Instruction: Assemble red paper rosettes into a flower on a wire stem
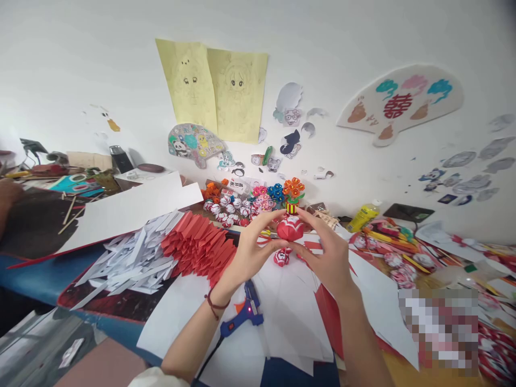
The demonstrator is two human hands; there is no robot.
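Both hands hold up a red and white folded paper ball point(289, 228) near the middle of the head view. My left hand point(255, 248) is on its left side, thumb below and fingers above. On the right side my right hand point(327, 248) grips it the same way. Beneath the hands a smaller red and white paper ball point(281, 257) rests on white paper sheets point(288, 312). A blue glue gun point(243, 313) with a small lit red light lies on the sheets beside my left wrist.
Red folded strips point(199, 244) and white strips point(135, 258) are piled at the left. Paper flowers point(293, 188) stand by the wall. A yellow bottle point(363, 216) and more paper pieces are at the right. Part of another person's hand point(8, 196) shows at the far left.
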